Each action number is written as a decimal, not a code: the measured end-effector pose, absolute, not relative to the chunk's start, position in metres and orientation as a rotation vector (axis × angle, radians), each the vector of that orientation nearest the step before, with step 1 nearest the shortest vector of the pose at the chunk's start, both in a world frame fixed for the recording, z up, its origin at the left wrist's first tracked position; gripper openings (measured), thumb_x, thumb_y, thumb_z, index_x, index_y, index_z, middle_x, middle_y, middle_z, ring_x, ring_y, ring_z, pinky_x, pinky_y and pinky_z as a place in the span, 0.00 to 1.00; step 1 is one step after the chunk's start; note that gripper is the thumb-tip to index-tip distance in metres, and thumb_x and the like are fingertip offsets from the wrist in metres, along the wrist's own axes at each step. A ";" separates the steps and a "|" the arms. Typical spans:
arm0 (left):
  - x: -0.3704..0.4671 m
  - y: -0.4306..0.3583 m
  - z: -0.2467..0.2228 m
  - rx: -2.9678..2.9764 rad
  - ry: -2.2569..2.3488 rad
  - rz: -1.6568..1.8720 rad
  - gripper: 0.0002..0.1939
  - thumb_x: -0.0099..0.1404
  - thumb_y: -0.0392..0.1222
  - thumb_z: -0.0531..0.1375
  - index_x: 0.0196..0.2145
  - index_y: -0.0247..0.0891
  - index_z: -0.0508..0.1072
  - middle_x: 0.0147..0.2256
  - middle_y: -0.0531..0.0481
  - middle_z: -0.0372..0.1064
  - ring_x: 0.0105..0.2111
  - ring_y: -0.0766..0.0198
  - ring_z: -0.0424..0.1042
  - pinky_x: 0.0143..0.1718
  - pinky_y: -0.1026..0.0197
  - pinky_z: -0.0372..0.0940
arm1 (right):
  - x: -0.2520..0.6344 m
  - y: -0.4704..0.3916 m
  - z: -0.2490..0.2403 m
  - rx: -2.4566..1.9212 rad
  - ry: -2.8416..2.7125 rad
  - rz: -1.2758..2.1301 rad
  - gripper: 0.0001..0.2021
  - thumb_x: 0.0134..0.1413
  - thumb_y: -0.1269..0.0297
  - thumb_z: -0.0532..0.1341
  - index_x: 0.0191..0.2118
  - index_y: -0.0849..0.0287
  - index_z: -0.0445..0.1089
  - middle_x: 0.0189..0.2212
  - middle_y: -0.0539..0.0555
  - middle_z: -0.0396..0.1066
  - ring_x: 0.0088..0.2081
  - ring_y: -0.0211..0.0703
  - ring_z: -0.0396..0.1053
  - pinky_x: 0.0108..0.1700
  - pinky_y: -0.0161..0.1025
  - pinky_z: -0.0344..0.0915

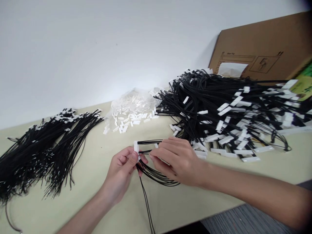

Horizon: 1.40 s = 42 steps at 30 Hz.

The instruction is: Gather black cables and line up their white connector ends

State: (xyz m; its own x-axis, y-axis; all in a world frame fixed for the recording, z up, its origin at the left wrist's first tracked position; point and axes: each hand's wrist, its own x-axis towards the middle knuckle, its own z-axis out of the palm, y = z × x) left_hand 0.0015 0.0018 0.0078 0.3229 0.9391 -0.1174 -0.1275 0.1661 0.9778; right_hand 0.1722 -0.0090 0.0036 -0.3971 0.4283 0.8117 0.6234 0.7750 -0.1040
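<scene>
White connector (136, 147) pinched by left hand (121, 174), right hand (179, 160) on black wires (156, 175)

Bare table (97, 182) lies open before me; wire piles left (36, 152) and right (231, 110), white connectors (129, 117) behind, hem it in.

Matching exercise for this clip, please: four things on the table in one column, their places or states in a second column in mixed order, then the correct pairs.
Things
1. cardboard box
2. clear bag of white clips
3. left bundle of black cords
4. white connector

Places or states
A. pinched in the left hand fingers
B. far left of the table
C. leaning against the wall, far right
D. middle, near the wall, clips spilling out

Pairs: 1-C, 2-D, 3-B, 4-A
</scene>
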 end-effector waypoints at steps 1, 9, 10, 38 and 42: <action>0.002 0.002 0.008 1.134 0.938 0.942 0.10 0.54 0.46 0.60 0.25 0.35 0.71 0.23 0.50 0.66 0.22 0.68 0.61 0.21 0.67 0.57 | 0.172 -0.009 0.004 -0.784 -2.047 -0.267 0.10 0.54 0.72 0.52 0.24 0.63 0.64 0.17 0.47 0.59 0.21 0.32 0.54 0.24 0.34 0.49; 0.001 0.002 0.009 1.177 0.930 0.944 0.10 0.55 0.45 0.60 0.25 0.35 0.70 0.23 0.50 0.67 0.22 0.68 0.61 0.20 0.67 0.58 | 0.173 -0.009 0.004 -0.773 -2.038 -0.282 0.10 0.55 0.72 0.52 0.24 0.62 0.64 0.17 0.47 0.59 0.21 0.32 0.54 0.24 0.34 0.49; 0.001 0.002 0.008 1.181 0.925 0.943 0.10 0.55 0.45 0.59 0.25 0.35 0.70 0.23 0.50 0.67 0.22 0.68 0.61 0.20 0.67 0.58 | 0.173 -0.009 0.004 -0.773 -2.041 -0.282 0.10 0.55 0.72 0.52 0.24 0.62 0.64 0.17 0.47 0.59 0.21 0.32 0.54 0.24 0.34 0.49; 0.000 0.002 0.004 1.125 0.920 0.943 0.10 0.56 0.46 0.59 0.27 0.35 0.69 0.25 0.49 0.67 0.22 0.70 0.61 0.20 0.69 0.58 | 0.171 -0.009 -0.003 -0.728 -2.122 -0.272 0.08 0.53 0.73 0.53 0.24 0.62 0.63 0.18 0.47 0.59 0.22 0.32 0.54 0.25 0.33 0.51; 0.000 0.002 0.004 1.115 0.923 0.946 0.10 0.56 0.45 0.59 0.28 0.34 0.70 0.25 0.48 0.68 0.22 0.69 0.61 0.20 0.68 0.58 | 0.171 -0.009 -0.002 -0.735 -2.119 -0.281 0.09 0.54 0.73 0.52 0.24 0.62 0.63 0.18 0.47 0.59 0.22 0.32 0.55 0.25 0.33 0.50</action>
State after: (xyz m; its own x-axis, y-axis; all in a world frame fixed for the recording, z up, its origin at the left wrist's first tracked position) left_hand -0.0005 0.0025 0.0044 0.3236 0.9387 -0.1191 -0.1417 0.1725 0.9748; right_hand 0.1710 -0.0093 -0.0022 -0.4634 0.4027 0.7893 0.5944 0.8019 -0.0601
